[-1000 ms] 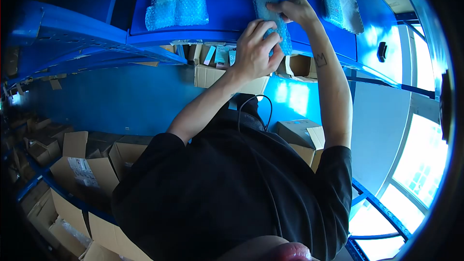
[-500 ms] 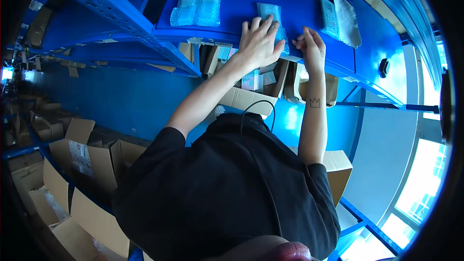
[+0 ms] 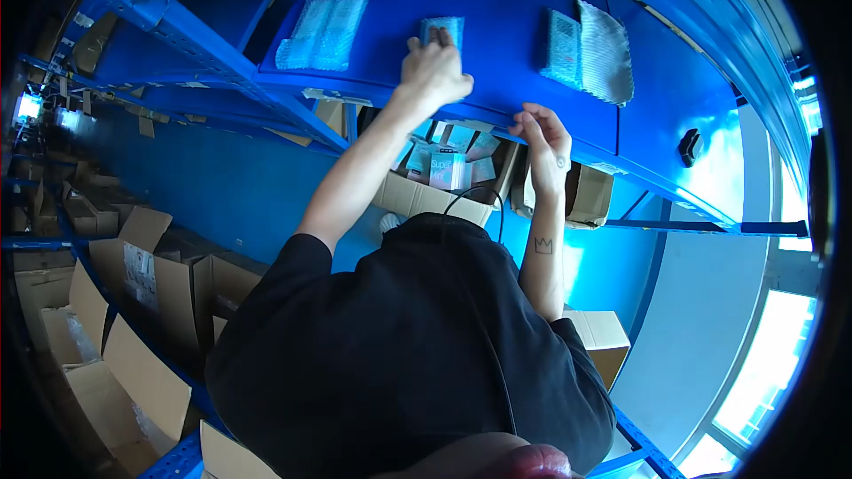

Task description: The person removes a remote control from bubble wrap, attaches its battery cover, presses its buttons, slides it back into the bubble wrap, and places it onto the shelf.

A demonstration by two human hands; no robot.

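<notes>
My left hand rests on a small bubble-wrap packet lying on the blue shelf top. Its fingers stretch over the packet and press it down, covering the lower part. By the shelf's front edge, my right hand is raised with fingers loosely curled, thumb near the index finger; I see nothing in it. Left of my hands lies a wide bubble-wrap piece, with a fold line down it. To the right, another bubble-wrap packet sits beside a paler, flat bubble-wrap sheet.
Below the shelf edge, an open carton holds several small printed boxes, with another carton to its right. Open cardboard boxes stand at left behind me. A blue rack beam slants at upper left; a black object sits far right.
The view has shifted. The middle packet now shows shorter under my left hand, whose fingers are less spread. My right hand has moved lower, to the shelf's front edge.
</notes>
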